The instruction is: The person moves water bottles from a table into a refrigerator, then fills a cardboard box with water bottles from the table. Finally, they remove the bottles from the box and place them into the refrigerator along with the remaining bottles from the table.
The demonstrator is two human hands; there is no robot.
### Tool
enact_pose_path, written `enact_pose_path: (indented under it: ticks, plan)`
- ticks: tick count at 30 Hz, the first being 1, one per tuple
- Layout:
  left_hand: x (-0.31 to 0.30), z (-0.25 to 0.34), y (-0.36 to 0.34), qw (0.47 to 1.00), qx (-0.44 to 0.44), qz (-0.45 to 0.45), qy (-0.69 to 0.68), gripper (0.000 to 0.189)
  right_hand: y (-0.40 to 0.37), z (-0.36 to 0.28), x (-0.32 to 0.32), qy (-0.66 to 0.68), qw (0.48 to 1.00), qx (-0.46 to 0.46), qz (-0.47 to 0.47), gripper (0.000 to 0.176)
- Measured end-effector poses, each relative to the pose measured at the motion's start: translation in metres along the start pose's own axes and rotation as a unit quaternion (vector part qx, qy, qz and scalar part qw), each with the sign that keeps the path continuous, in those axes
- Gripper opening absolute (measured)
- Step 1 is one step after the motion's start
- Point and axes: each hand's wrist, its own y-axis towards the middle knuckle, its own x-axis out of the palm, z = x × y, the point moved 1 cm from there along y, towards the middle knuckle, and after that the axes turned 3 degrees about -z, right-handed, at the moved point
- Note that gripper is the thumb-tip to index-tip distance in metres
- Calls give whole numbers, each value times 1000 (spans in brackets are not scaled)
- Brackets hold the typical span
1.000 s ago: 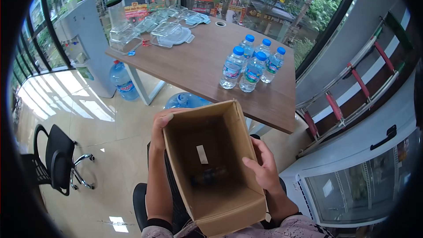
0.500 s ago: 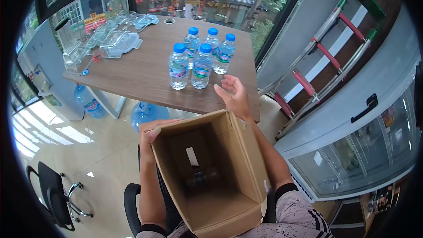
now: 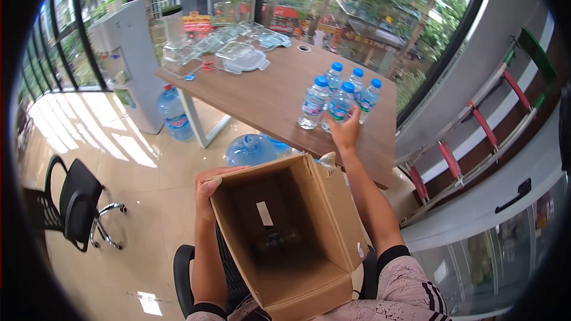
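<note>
An open cardboard box [image 3: 330,226] rests on my lap with its mouth toward me. My left hand [image 3: 209,185] grips its upper left edge, thumb over the rim. Deep in the shadowed inside lies a clear bottle [image 3: 278,239], next to a white patch [image 3: 264,214]. On the table, several blue-capped water bottles stand upright in a tight group. My right hand [image 3: 346,134] has its thumb and fingers around the lower part of the near middle water bottle [image 3: 341,104], which still stands on the table. Just left of it is another water bottle [image 3: 312,107].
The brown table [image 3: 250,104] carries clear plastic containers [image 3: 238,56] and a tape roll [image 3: 304,48]. Large blue water jugs [image 3: 250,150] stand below. A ladder [image 3: 470,137] leans at the right by a glass-door fridge [image 3: 493,244]. An office chair [image 3: 80,202] is at the left.
My right hand has moved forward from the table's front edge to the near middle water bottle and closed around it. The view has swung left. My left hand keeps its hold on the box.
</note>
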Motion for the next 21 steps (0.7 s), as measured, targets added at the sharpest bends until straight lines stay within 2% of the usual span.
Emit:
enact_pose_path:
  ticks: [4,9,11,16,18,21]
  plan:
    - [-24,17,-26,997,26,61,25,63,6,0,-9,-22,999,19,-18,80]
    - [-47,41,-56,989,48,126,55,62,9,17,-18,20,998,-45,-40,73]
    - [-56,46,-71,983,69,156,63,60,2,9,-26,91,991,-59,-78,71]
    - [-75,52,-98,965,97,213,122,64,-23,-35,-47,201,963,-11,-182,61]
    - [-76,56,-102,966,106,218,89,52,-30,-77,-56,226,952,-28,-206,58]
    - [-76,57,-103,964,113,221,93,51,-36,-126,-63,271,930,-72,-236,56]
